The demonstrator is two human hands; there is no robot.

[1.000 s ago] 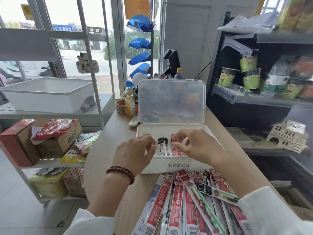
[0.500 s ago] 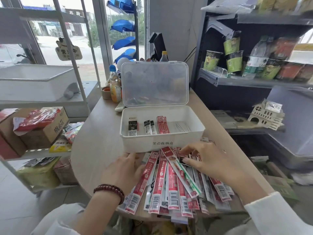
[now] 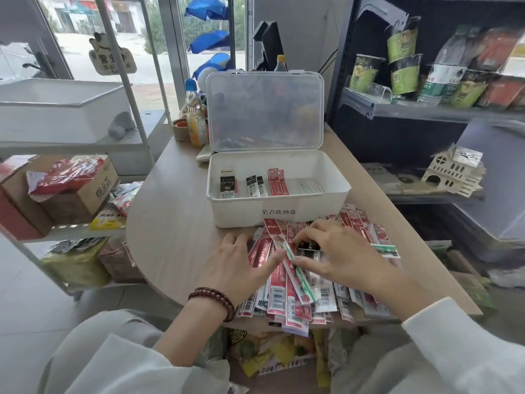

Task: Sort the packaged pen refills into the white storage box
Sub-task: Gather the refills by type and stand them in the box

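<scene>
While left hand (image 3: 238, 265) lies flat on the refill pile (image 3: 279, 297), lower centre, right hand (image 3: 343, 257) touches a black pack (image 3: 308, 246) — grip unclear. Picking step; next: lift it into white box (image 3: 241, 214) above.

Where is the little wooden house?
In the head view, the little wooden house sits on the dark shelf at the right, to the right of the white storage box.
</scene>
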